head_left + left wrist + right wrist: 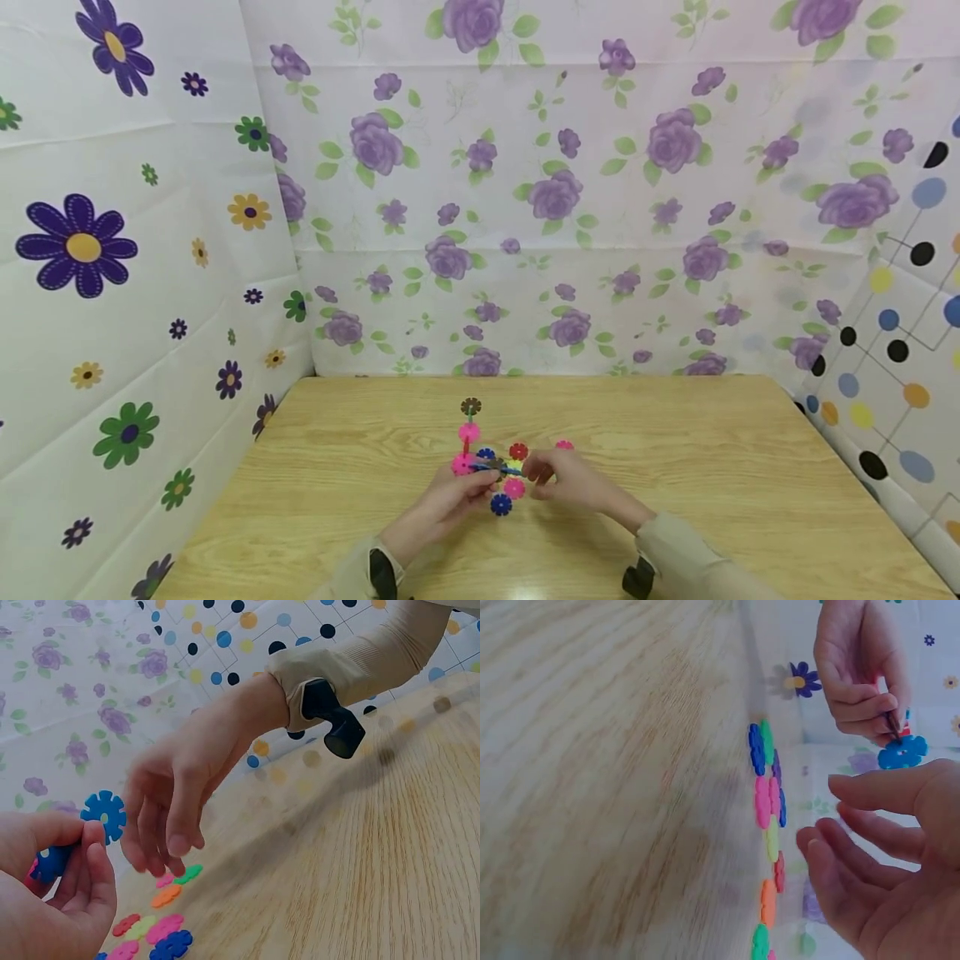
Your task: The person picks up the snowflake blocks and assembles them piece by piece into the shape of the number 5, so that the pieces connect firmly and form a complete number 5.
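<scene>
My left hand (pixel 448 498) pinches an assembly of notched plastic snowflake discs between thumb and fingers, above the table. From it a chain with a pink disc (pixel 468 432) and a brown disc (pixel 471 406) at its far end reaches away. A blue disc (pixel 109 819) stands out at the assembly's right side, as the left wrist view shows. My right hand (pixel 576 482) hovers just right of this disc, apart from it. Its fingers (pixel 866 825) are loosely bent, with nothing between them. The left fingers hide part of the assembly.
Several loose discs lie flat on the wooden table (pixel 360 517) below the hands, among them a dark blue one (pixel 501 504), a pink one (pixel 513 488), a red one (pixel 518 451), an orange one (pixel 166 895) and a green one (pixel 190 874). Patterned cloth walls enclose the table.
</scene>
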Available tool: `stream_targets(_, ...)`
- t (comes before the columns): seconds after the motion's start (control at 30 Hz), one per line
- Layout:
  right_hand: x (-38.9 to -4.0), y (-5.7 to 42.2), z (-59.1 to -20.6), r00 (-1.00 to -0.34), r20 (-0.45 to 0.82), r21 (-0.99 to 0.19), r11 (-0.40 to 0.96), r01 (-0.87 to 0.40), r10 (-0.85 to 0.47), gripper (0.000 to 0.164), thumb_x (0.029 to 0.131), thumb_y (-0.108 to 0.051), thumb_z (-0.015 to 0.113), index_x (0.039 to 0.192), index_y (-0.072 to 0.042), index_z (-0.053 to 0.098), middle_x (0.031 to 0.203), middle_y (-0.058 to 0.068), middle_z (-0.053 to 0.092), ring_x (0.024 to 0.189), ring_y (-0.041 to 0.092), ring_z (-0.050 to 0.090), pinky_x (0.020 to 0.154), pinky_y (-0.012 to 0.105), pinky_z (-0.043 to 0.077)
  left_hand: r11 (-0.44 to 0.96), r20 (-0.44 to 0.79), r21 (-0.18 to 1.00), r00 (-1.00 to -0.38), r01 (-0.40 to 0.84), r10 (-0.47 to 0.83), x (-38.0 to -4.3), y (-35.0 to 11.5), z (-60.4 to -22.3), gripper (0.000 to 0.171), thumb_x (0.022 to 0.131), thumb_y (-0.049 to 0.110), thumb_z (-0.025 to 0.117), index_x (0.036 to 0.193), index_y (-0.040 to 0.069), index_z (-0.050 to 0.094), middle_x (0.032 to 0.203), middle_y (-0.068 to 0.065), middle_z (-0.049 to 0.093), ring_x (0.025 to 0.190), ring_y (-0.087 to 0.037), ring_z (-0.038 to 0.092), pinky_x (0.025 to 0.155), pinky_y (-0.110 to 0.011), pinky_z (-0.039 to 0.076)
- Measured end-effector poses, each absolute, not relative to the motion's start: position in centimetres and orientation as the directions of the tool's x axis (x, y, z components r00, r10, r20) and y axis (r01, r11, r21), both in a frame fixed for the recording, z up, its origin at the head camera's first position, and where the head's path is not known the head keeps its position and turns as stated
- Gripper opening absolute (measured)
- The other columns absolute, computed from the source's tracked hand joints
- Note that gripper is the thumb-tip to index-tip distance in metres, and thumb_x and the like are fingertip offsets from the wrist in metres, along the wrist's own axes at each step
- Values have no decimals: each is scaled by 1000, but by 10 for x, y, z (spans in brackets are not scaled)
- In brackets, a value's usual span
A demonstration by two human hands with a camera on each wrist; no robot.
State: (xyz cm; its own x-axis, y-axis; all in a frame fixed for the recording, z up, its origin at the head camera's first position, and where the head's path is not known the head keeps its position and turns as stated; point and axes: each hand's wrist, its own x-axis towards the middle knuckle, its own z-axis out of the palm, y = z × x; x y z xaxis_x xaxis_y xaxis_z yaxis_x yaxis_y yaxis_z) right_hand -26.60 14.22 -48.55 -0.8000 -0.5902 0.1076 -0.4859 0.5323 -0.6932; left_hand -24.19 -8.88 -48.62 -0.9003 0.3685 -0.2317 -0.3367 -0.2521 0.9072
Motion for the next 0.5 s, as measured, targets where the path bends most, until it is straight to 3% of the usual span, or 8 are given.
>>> stream_targets(0.13,-271,135,-491,-791,71,-647,576,-500,-607,21,85,-2,67,106,-4,68,92,7,68,79,9,60,66,21,52,-252,-241,904,-899,-345,365,-242,-91,-486,22,88,6,68,107,2,58,85,-1,69,76,-7,65,77,-22,54)
stream_targets(0.27,-276,125,-498,-785,71,-590,608,-531,-616,28,85,0,64,112,-6,69,78,3,65,62,3,52,54,18,45,-235,-248,908,-898,-346,363,-242,-92,-487,23,88,5,68,107,1,57,85,-2,69,76,-7,66,76,-21,55)
stream_targets(0.5,-282,112,-506,-813,61,-515,680,-522,-579,27,81,-3,74,107,-8,68,67,-4,56,54,4,43,49,19,37,-223,-262,908,-897,-354,356,-242,-92,-488,22,87,6,69,105,3,58,82,-1,69,75,-7,67,76,-21,56)
